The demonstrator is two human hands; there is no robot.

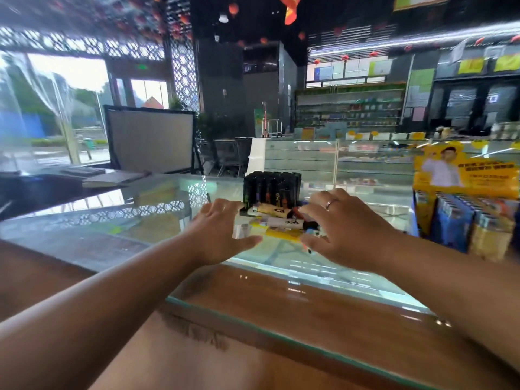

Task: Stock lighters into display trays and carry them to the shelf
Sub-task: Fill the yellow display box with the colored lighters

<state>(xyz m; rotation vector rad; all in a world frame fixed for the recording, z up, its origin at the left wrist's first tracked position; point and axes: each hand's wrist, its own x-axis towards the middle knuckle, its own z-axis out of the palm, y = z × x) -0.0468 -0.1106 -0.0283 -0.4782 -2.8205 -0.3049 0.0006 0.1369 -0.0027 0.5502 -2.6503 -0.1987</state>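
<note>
A loose heap of lighters [277, 222], white, yellow and black, lies on the glass counter [157, 220]. Behind the heap stands a black display tray [271, 190] packed with upright dark lighters. My left hand [218, 235] reaches in from the left, fingers spread beside the heap. My right hand [342, 229], with a ring, reaches in from the right, fingers spread over the heap's right edge. The frame is blurred, so I cannot tell whether either hand touches the lighters.
A yellow display box [464, 209] of blue and yellow lighters stands at the right on the counter. A monitor's back [150, 140] and a notebook [112, 178] sit at the far left. Glass showcases [337, 161] and stocked shelves [349, 108] stand behind.
</note>
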